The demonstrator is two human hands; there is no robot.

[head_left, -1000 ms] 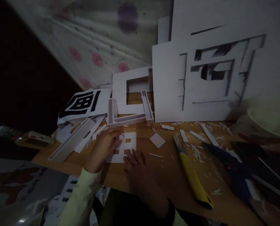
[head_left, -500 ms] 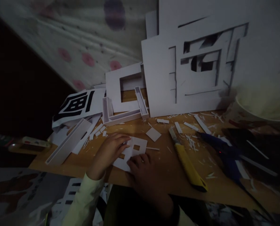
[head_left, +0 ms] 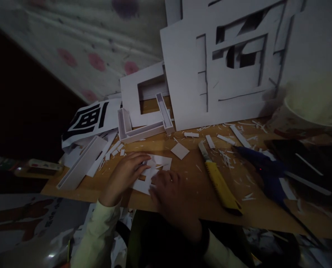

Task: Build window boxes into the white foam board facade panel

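A flat white board piece [head_left: 140,186] with small rectangular cut-outs lies on the wooden table below both hands. My left hand [head_left: 126,173] rests over its left part, thumb and fingers pinched at a small white piece [head_left: 151,163] on its surface. How far that piece is separate from the board is hard to see in the dim light. My right hand [head_left: 168,190] is curled over the board's right side. From beside its fingertips a thin white strip [head_left: 161,165] sticks out across the upper cut-out; its lower end is hidden.
A yellow utility knife [head_left: 220,186] and a blue glue gun [head_left: 262,163] lie to the right, among white offcuts. A diamond-turned white square [head_left: 180,150] lies ahead. Hollow white box strokes [head_left: 146,134] and a large cut panel [head_left: 185,78] stand behind; a tub [head_left: 302,119] is at right.
The thin strip that lay right of the board is now over it at my right hand's fingertips. My left hand stays pinched at the board. The view has tilted slightly down.
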